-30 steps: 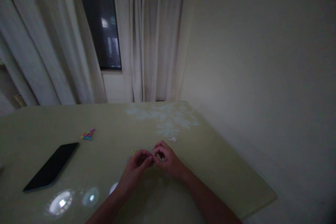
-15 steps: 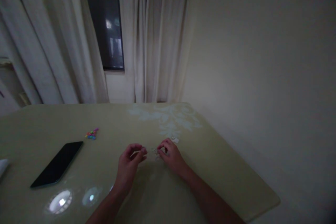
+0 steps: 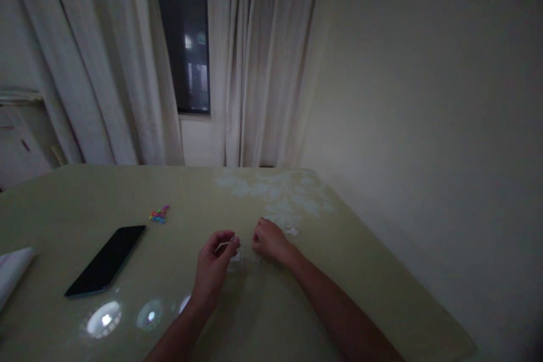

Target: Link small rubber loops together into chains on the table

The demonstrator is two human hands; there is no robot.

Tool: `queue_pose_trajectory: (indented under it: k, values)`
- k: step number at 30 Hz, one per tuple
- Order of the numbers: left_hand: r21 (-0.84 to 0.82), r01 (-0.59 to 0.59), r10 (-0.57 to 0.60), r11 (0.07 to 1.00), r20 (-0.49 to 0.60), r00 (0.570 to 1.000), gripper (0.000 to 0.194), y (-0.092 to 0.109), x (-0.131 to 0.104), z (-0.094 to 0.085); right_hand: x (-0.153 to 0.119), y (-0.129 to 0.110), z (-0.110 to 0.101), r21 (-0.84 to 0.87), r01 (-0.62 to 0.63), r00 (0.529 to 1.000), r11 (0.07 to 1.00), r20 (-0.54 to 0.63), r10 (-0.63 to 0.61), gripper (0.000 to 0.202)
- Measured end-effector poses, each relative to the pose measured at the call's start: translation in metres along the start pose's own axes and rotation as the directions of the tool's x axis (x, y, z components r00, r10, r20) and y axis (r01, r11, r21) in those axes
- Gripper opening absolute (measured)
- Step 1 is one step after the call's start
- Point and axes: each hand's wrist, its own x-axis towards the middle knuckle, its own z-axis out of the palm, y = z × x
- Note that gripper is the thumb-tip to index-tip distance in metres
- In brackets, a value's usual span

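Two bare hands at work over a pale worktop (image 3: 348, 300), dim light. Left hand (image 3: 212, 263): fingers curved round, thumb and forefinger tips drawn close; a small clear piece (image 3: 236, 257) shows just beside the tips, blurred, pale in its middle. Cannot tell whether this grip pinches it or whether it rests on the worktop. Right hand (image 3: 270, 239): a little apart from the left, knuckles up, fingers curled in and under; fingertips hidden, so cannot tell whether that grip is pressed together or pinching anything. Just beside it, on its right, small white scraps (image 3: 291, 230) lie near the pale leaf pattern (image 3: 284, 195). Well to the left of both hands, a heap of small coloured bits (image 3: 159, 215); nearer the wearer, a black tablet (image 3: 107, 263) lies flat and slantwise. White item (image 3: 14, 271) at the left edge, partly cut off. Behind: curtains (image 3: 106, 68), dark window (image 3: 186, 39), plain wall (image 3: 424, 107) to the right.
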Motion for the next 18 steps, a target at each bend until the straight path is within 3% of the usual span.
queue_pose_trajectory:
  k: [5, 8, 11, 15, 18]
  values:
    - [-0.011, -0.019, 0.019, 1.0, -0.007, 1.0, 0.047, -0.003, 0.0, -0.001, -0.002, -0.004, -0.005, 0.005, 0.046, 0.999, 0.999, -0.005, -0.046, 0.004]
    - [-0.041, -0.01, 0.01, 0.999, 0.01, 1.0, 0.047, -0.005, 0.0, 0.001, -0.012, -0.005, -0.013, 0.22, 0.058, 0.988, 0.974, -0.15, -0.025, 0.006]
    - [-0.073, 0.017, -0.012, 0.997, 0.071, 0.997, 0.047, -0.004, -0.003, 0.004, -0.032, -0.01, -0.017, 0.436, 0.141, 0.948, 0.889, -0.319, 0.006, 0.012]
    - [-0.063, 0.081, -0.071, 0.995, 0.158, 0.985, 0.048, -0.002, -0.009, 0.009, -0.06, -0.019, -0.01, 0.56, 0.212, 0.907, 0.801, -0.419, 0.053, 0.011]
    - [-0.024, 0.081, -0.075, 0.996, 0.191, 0.979, 0.046, -0.002, -0.01, 0.012, -0.066, -0.02, -0.003, 0.604, 0.215, 0.893, 0.767, -0.44, 0.096, 0.009]
